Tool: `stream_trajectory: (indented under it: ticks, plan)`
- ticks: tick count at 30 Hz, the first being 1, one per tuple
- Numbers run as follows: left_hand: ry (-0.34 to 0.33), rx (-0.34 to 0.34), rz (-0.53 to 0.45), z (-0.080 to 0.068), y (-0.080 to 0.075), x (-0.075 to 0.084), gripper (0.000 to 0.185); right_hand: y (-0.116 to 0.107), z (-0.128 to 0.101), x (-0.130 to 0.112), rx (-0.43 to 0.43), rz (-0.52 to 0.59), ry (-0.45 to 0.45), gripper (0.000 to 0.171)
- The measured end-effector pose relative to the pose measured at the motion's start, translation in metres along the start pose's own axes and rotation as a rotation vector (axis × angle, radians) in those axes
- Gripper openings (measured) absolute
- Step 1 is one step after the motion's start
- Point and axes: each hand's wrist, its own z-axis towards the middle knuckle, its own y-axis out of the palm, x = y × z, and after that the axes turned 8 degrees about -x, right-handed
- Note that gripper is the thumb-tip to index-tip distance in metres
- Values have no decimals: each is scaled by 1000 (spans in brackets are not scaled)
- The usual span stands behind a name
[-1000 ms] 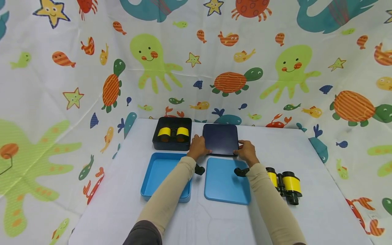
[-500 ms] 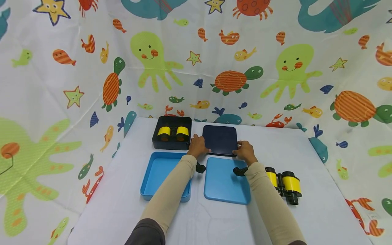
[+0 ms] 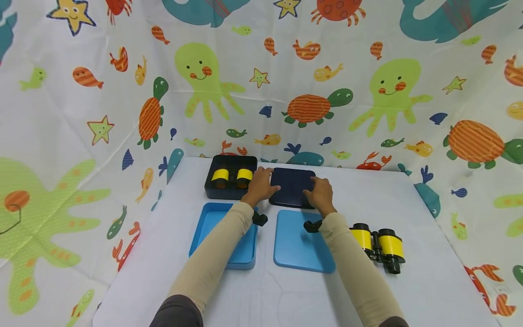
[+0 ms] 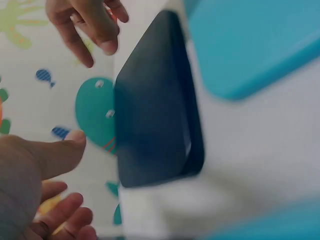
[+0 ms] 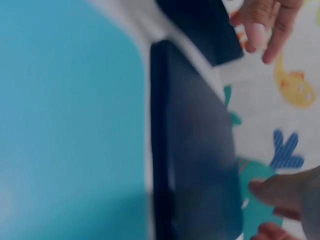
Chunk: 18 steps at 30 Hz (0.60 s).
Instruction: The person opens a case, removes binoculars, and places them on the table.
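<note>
Now both hands, left hand [image 3: 259, 185] and right hand [image 3: 318, 194], hover spread over one dark lid [image 3: 292, 186]; two boxes, two binoculars, one blue lid nearby.

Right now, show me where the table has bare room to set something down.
Free: the table right of the dark lid and behind the loose binoculars; the near strip in front of the blue tray and blue lid. Crowded: the centre, where both hands meet the lid.

Two binoculars [image 3: 232, 177] [image 3: 380, 245], two boxes [image 3: 212, 193] [image 3: 220, 236], two lids [image 3: 292, 187] [image 3: 300, 245] (all paired).
</note>
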Motion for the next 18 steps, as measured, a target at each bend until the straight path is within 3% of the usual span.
stream_trajectory:
  ticks: [5, 12, 18]
  plan:
    - [29, 59, 44, -1, -35, -20, 65, 4, 6, -33, -27, 86, -126, 63]
    - [3, 124, 103, -2, -69, -73, 64, 14, 17, -71, -127, 122, -241, 70]
    - [-62, 98, 114, -10, -89, -106, 64, 28, 24, -93, -228, 106, -300, 72]
